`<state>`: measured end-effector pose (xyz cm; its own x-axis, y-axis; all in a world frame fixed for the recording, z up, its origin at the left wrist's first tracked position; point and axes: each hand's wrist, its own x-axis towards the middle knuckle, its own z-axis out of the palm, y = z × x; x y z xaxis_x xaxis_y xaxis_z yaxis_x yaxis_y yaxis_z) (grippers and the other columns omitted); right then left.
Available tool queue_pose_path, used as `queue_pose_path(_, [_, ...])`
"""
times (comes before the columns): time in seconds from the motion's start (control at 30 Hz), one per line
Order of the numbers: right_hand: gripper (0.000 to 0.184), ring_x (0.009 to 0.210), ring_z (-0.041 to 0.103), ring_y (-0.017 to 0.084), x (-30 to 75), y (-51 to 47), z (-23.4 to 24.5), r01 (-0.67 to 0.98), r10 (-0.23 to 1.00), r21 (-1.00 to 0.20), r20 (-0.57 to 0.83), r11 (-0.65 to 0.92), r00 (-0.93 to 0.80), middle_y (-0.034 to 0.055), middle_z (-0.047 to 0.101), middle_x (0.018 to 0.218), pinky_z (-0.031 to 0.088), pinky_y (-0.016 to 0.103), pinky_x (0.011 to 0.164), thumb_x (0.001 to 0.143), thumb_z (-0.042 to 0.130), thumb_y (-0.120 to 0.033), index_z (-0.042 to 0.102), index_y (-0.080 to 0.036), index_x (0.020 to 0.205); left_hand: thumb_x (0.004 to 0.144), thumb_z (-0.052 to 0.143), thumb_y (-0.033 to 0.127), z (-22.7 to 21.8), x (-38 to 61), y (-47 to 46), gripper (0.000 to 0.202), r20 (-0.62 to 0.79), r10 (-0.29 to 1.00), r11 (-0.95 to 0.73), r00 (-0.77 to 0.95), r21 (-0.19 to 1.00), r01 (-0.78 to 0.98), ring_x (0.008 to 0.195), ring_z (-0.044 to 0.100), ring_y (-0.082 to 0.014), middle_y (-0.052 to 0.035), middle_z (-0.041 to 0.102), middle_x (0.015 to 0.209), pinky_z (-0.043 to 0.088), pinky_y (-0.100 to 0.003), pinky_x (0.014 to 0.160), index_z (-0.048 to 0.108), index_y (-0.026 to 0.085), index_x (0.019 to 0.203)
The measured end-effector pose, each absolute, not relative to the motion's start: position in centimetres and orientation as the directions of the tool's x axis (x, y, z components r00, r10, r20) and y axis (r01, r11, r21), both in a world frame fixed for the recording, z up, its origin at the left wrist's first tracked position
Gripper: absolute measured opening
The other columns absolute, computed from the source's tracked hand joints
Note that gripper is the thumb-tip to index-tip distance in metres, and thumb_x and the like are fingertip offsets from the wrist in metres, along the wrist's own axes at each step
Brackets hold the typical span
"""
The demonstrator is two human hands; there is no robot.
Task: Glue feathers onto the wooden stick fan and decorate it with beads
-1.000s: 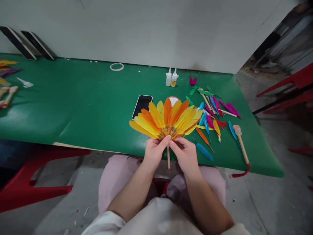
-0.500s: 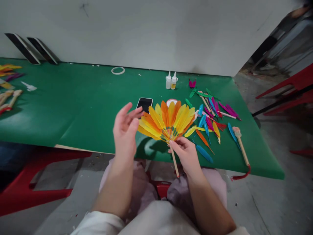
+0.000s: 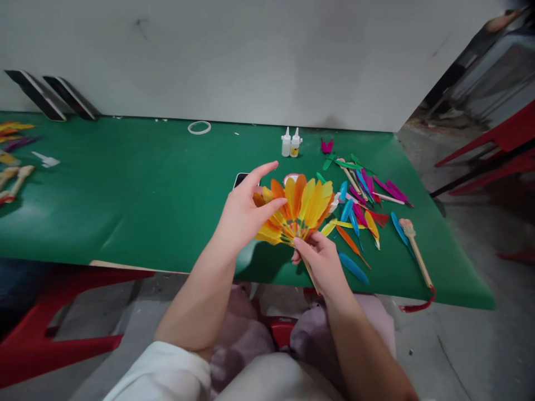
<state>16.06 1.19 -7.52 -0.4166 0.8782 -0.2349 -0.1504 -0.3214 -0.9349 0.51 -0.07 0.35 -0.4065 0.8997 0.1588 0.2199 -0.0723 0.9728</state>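
A fan of yellow and orange feathers [image 3: 303, 209] on a thin wooden stick is held up over the near edge of the green table [image 3: 125, 189]. My right hand [image 3: 320, 262] pinches the fan at its base, where the feathers meet the stick. My left hand [image 3: 244, 214] lies against the fan's left feathers with its fingers stretched out, covering part of them. A black phone [image 3: 241, 179] lies just behind my left hand, mostly hidden.
Several loose feathers [image 3: 363, 192] in blue, pink, green and red lie right of the fan, with a wooden stick [image 3: 416, 253] beside them. Two small glue bottles [image 3: 291, 143] and a white ring [image 3: 199, 127] stand further back. Red furniture sits below left and at right.
My left hand let go of the fan's base, lifted away, then came back flat onto the left feathers. The fan moved slightly right and away, held by my right hand alone.
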Motion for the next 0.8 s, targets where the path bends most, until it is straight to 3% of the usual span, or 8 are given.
queue_pose_path(0.1, [0.026,0.044,0.053,0.008,15.2,2.0,-7.3,-0.166,0.872,-0.916,-0.275,-0.365,-0.404,-0.0052,0.056,0.051,0.046,0.02,0.044,0.064,0.071,-0.037,0.059,-0.017,0.075,0.067,0.068,0.022,0.1,0.1,0.2,0.058,0.208,0.904,-0.083,-0.374,0.943,0.322,0.053,0.057,-0.0122,0.0013,0.063,0.066,0.041,-0.02,0.05,0.052,0.026,0.123])
queue_pose_path(0.23, [0.029,0.046,0.056,0.008,14.2,2.5,-7.3,-0.189,0.879,-0.905,-0.29,-0.38,-0.38,-0.0019,0.063,0.065,0.045,0.019,0.041,0.061,0.072,-0.035,0.059,-0.016,0.079,0.066,0.067,0.021,-0.1,-0.2,0.4,0.057,0.238,0.904,-0.092,-0.355,0.919,0.384,0.057,0.058,-0.0128,0.0006,0.064,0.071,0.042,-0.02,0.052,0.053,0.026,0.122])
queue_pose_path(0.4, [0.033,0.066,0.063,0.012,13.7,2.6,-7.5,-0.197,0.879,-0.902,-0.292,-0.384,-0.377,0.0025,0.068,0.084,0.051,0.021,0.049,0.062,0.072,-0.034,0.061,-0.017,0.089,0.063,0.069,0.015,-0.2,-0.2,0.3,0.058,0.181,0.905,-0.066,-0.384,0.953,0.295,0.055,0.055,-0.0128,0.0015,0.064,0.068,0.041,-0.022,0.056,0.057,0.026,0.119])
queue_pose_path(0.6, [0.032,0.063,0.063,0.013,13.7,2.5,-7.4,-0.2,0.884,-0.906,-0.281,-0.372,-0.374,0.0028,0.068,0.085,0.049,0.02,0.047,0.063,0.071,-0.033,0.062,-0.017,0.09,0.059,0.069,0.008,0.0,0.1,0.2,0.057,0.133,0.905,-0.069,-0.405,0.983,0.168,0.057,0.053,-0.0126,0.0018,0.066,0.075,0.04,-0.023,0.06,0.061,0.026,0.112])
queue_pose_path(0.8, [0.032,0.068,0.063,0.014,13.8,2.3,-7.1,-0.198,0.894,-0.914,-0.268,-0.353,-0.358,0.0025,0.069,0.085,0.049,0.021,0.048,0.063,0.07,-0.032,0.063,-0.017,0.091,0.061,0.069,0.011,0.0,0.1,0.1,0.056,0.144,0.91,-0.074,-0.389,0.979,0.19,0.056,0.054,-0.0129,0.0015,0.066,0.072,0.041,-0.022,0.058,0.06,0.025,0.114])
